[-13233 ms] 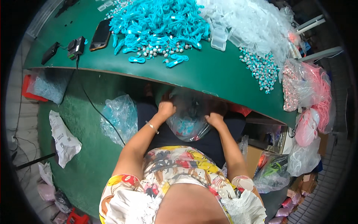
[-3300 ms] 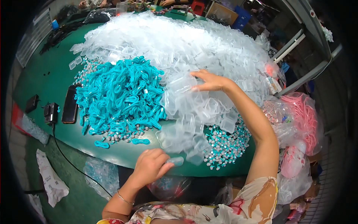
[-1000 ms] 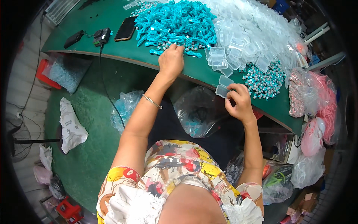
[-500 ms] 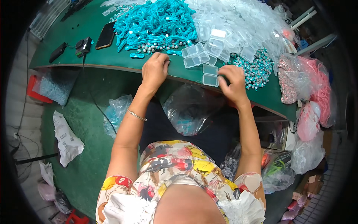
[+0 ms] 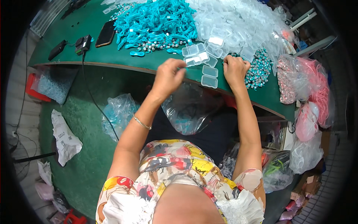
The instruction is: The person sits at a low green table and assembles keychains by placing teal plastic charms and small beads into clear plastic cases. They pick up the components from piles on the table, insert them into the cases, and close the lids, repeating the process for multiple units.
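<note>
An unfolded clear plastic box (image 5: 209, 81) lies near the table's front edge, its two halves spread flat between my hands. Left of it, my left hand (image 5: 169, 77) hovers over the edge with curled, slightly blurred fingers. A hint of turquoise shows by its fingertips, too small to name. My right hand (image 5: 235, 70) reaches down at the left side of a heap of turquoise and grey beads (image 5: 260, 70). Its fingers are bent together, and whatever is in them is hidden. More clear boxes (image 5: 195, 55) lie just beyond the unfolded one.
A mound of turquoise cord bundles (image 5: 154, 24) fills the back middle, with grey beads (image 5: 151, 46) along its front. Clear boxes (image 5: 238, 22) pile up at back right. A phone (image 5: 106, 34) and a cabled black device (image 5: 82, 44) lie left. Bagged pink cords (image 5: 316, 80) hang at right.
My right hand has left the unfolded box and moved up to the bead heap. My left hand has shifted right and nearer, toward the box.
</note>
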`<action>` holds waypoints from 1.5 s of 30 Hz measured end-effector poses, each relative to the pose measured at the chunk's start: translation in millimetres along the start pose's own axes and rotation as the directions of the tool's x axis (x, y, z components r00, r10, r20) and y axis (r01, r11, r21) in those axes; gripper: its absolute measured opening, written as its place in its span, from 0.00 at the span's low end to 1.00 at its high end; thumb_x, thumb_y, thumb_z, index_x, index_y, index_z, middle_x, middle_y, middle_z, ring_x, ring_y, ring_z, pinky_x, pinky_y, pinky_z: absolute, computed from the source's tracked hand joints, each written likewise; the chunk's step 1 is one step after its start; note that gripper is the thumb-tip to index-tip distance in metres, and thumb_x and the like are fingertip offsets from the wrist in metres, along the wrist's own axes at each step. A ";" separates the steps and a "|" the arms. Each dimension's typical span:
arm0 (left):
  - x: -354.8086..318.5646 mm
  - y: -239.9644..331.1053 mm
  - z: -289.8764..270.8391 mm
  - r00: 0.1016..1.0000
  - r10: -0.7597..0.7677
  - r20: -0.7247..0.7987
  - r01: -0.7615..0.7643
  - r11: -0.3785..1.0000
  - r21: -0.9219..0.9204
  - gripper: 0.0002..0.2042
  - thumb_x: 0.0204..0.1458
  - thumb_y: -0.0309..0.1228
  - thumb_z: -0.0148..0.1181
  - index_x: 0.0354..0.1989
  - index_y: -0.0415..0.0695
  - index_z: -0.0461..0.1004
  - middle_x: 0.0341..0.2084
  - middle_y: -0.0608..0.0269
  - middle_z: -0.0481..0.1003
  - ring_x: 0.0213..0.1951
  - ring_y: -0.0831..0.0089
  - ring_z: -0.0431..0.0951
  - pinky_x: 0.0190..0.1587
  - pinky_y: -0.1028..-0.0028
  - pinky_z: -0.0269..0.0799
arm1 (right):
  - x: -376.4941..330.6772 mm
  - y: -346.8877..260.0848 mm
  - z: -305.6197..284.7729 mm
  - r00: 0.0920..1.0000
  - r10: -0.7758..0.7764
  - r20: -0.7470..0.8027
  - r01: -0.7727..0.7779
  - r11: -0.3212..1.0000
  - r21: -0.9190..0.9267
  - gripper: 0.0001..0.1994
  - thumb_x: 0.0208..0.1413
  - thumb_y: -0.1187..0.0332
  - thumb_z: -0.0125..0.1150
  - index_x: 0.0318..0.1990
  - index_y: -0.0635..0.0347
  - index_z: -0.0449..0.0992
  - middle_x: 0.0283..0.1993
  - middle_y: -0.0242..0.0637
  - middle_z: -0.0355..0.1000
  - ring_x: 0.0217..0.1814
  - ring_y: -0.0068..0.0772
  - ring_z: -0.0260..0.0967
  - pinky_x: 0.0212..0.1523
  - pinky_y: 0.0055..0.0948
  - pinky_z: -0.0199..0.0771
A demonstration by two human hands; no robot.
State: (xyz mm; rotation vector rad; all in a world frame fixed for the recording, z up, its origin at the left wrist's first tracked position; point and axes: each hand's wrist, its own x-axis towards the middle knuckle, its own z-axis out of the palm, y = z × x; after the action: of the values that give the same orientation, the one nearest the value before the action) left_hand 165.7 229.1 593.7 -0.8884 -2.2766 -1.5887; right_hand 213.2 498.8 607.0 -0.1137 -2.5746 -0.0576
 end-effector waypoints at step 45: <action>-10.9 28.8 44.8 0.958 0.119 0.263 -0.152 0.982 0.111 0.19 0.40 0.32 0.72 0.42 0.42 0.77 0.34 0.56 0.72 0.41 0.55 0.75 0.43 0.60 0.72 | 64.2 -72.5 -27.9 0.973 -0.218 -0.071 0.210 0.729 0.652 0.08 0.43 0.71 0.68 0.34 0.54 0.79 0.32 0.32 0.78 0.37 0.37 0.74 0.39 0.38 0.67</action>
State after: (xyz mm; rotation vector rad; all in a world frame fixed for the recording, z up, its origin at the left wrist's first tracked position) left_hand 198.3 272.7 593.0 -1.2474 -2.3943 -1.3164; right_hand 167.3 429.3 663.7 0.4541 -2.4460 0.7664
